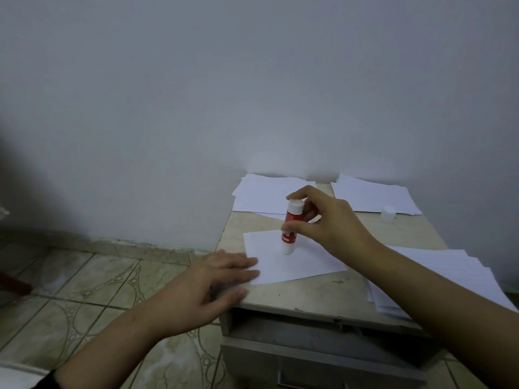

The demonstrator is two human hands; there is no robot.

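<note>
1. Beige cabinet top (309, 293) fills the right half of the view, with a grey drawer (309, 357) partly pulled out below its front edge and a tiled floor (84, 290) to its left.
2. Both forearms reach in from the bottom corners, the left one rising across the floor and the right one crossing the near right paper stack (449, 273).
3. Two more paper stacks lie at the back against the wall, one on the left (266, 195) and one on the right (370, 196).
4. A single white sheet (295, 265) lies flat at the middle of the top, turned slightly askew.
5. The left hand (207, 284) lies palm down with straight fingers, their tips pressing the sheet's near left corner while the palm hangs over the cabinet's left edge.
6. The right hand (331, 223) is well apart from it, wrist raised, thumb and curled fingers pinching the glue stick (290, 220) at its top and at its red middle.
7. The glue stick stands upright, its white lower end touching the sheet.
8. A small white cap (389, 213) rests at the edge of the back right stack.
</note>
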